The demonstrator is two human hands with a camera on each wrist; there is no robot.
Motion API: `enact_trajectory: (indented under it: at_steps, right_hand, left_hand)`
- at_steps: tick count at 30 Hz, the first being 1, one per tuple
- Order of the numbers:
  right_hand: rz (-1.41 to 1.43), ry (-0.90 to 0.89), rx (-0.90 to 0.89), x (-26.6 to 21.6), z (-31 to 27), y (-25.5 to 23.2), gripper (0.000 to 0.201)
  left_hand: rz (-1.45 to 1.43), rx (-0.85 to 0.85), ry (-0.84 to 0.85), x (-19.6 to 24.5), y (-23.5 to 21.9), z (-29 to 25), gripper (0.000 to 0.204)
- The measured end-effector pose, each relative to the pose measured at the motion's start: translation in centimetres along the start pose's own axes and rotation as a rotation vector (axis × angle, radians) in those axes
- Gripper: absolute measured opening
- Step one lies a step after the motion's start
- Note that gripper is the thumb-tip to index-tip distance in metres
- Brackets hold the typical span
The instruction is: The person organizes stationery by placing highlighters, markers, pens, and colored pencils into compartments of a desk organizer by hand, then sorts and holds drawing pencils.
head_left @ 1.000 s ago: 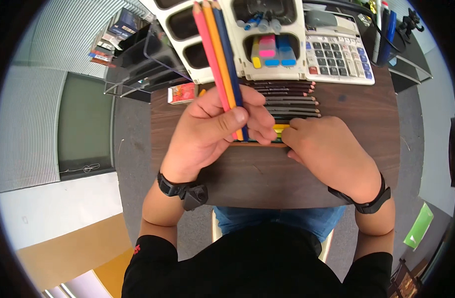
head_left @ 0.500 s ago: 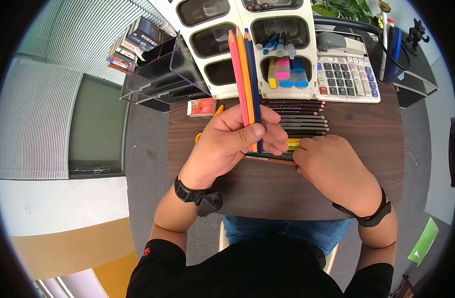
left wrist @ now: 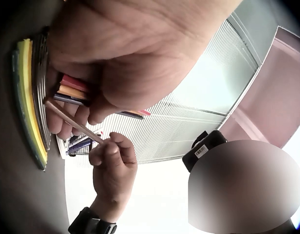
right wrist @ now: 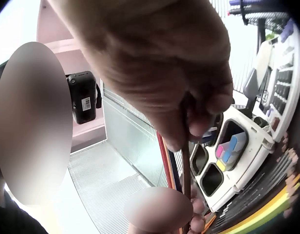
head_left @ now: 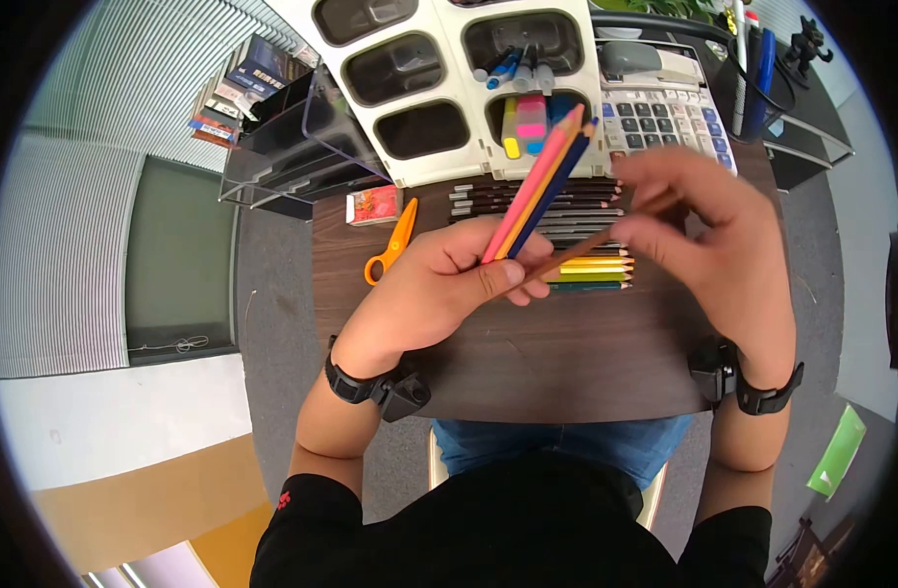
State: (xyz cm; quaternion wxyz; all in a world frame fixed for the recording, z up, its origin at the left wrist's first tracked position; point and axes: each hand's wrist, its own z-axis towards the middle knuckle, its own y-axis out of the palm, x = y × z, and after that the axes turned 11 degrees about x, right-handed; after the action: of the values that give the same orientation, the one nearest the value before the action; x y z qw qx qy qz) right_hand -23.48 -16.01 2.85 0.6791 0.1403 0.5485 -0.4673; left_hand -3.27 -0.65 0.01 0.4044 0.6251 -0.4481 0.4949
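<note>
My left hand (head_left: 459, 284) holds a pink pencil (head_left: 530, 183), an orange pencil (head_left: 510, 231) and a dark blue pencil (head_left: 555, 193) in one bundle, points up and leaning right. With thumb and fingers my right hand (head_left: 728, 230) pinches a brown pencil (head_left: 578, 251). That pencil slants down to the left, its lower end at my left thumb and fingers. Beneath the hands on the table, a row of coloured pencils lies side by side: dark brown pencils (head_left: 488, 196) at the back, then grey ones, then yellow pencils (head_left: 606, 263) and a dark green pencil (head_left: 596, 286) in front.
Orange-handled scissors (head_left: 402, 233) and a small red-and-white box (head_left: 373, 206) lie left of the row. Behind stands a white organizer (head_left: 456, 83) with pens and highlighters (head_left: 530, 116). A calculator (head_left: 655, 106) sits at the back right.
My right hand has risen from the front of the row, bringing the brown pencil up to my left hand. The bundle in my left hand has tipped over to the right.
</note>
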Motion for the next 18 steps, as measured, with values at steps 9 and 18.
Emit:
enact_trajectory:
  at_steps: [9,18]
  right_hand:
    - [0.507,0.437,-0.119,0.4,0.5,1.5,0.029]
    - [0.508,0.454,-0.273,1.1,-0.1,3.1,0.016]
  left_hand:
    - [-0.163,-0.087,-0.176,0.4,0.6,-0.5,0.029]
    - [-0.217,-0.174,-0.238,-0.1,1.4,-0.3,0.028]
